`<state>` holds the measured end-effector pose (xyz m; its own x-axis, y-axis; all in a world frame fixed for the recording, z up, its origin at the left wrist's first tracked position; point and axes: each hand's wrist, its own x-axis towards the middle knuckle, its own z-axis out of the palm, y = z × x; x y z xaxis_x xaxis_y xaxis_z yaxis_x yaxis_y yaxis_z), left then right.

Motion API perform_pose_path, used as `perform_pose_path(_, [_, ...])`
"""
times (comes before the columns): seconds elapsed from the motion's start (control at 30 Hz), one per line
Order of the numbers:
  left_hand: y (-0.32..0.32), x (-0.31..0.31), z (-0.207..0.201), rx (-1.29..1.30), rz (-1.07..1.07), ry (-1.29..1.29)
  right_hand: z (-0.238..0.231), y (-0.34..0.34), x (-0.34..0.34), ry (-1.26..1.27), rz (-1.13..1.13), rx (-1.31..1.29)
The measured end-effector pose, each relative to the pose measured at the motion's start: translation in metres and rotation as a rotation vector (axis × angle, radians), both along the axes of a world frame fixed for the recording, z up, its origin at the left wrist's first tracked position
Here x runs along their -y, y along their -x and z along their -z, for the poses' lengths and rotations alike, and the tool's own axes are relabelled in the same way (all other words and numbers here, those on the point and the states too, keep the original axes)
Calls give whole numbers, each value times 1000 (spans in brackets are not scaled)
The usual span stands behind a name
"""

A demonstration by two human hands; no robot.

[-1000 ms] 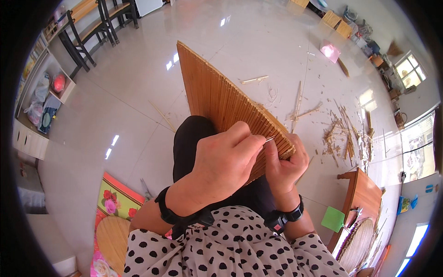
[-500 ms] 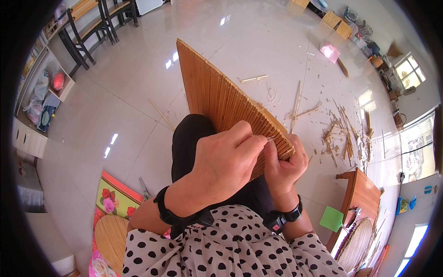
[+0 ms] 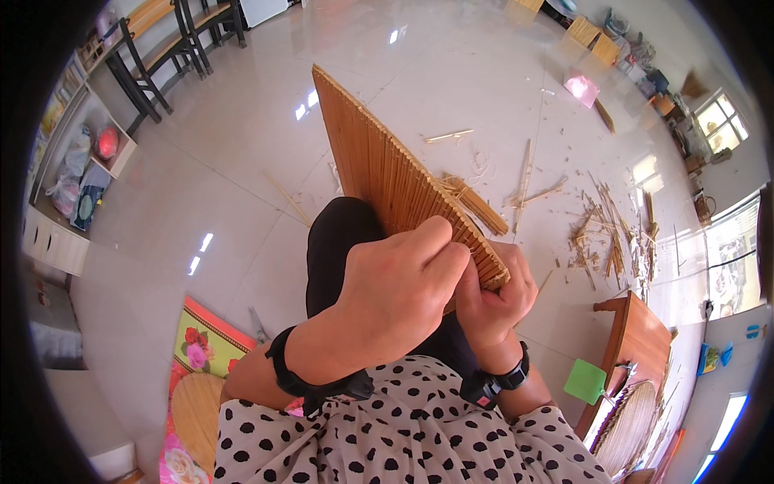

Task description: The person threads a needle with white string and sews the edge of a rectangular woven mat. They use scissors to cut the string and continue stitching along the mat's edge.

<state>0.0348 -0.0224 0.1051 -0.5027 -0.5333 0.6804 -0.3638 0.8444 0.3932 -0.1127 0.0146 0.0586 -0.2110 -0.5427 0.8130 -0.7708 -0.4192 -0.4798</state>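
A stiff brown mat of slim stalks [image 3: 367, 153], laid side by side, stands tilted above my dark-clad knee. A knobbly bound edge runs down it toward me. My right hand [image 3: 496, 294] wraps round its near right corner, thumb on the near face and fingers partly hidden behind. Against the same face, close to that thumb, my left hand [image 3: 399, 294] is closed in a pinch. Whatever sits between its fingertips is hidden now.
A bundle of stalks [image 3: 476, 206] lies on the floor behind the mat, with scattered stalk scraps [image 3: 609, 234] farther right. At lower right is a wooden stool [image 3: 641, 335] beside a green fly swatter [image 3: 584, 381]. An oval stalk board [image 3: 196, 415] rests on a floral mat [image 3: 193, 323] at left.
The mat has turned slightly more edge-on, and its near corner has dipped. A stalk bundle shows behind it. The thin pale sliver between my left fingertips is out of sight.
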Motion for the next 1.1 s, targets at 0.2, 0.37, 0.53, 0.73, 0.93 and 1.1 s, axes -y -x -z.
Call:
perform_pose_path(0.2, [-19, -7, -6, 10, -4, -55, -4, -12, -3, 17, -56, 23])
perform_pose_path(0.37, [-48, -16, -18, 142, -22, -173, 0, -19, -7, 90, -132, -49])
perform_pose_path(0.53, [-71, -25, -24, 186, 36, -405, 5, -23, -18, 81, -263, -116])
perform_pose_path(0.73, [-85, -22, -20, 228, 114, -500, 14, -29, -21, 127, -332, -66])
perform_pose_path(0.93, [-83, -24, -14, 183, 141, -511, 19, -21, -23, 154, -405, -74])
perform_pose_path(1.1, [-75, -19, -18, 268, 139, -434, 20, -17, -25, 134, -351, -88])
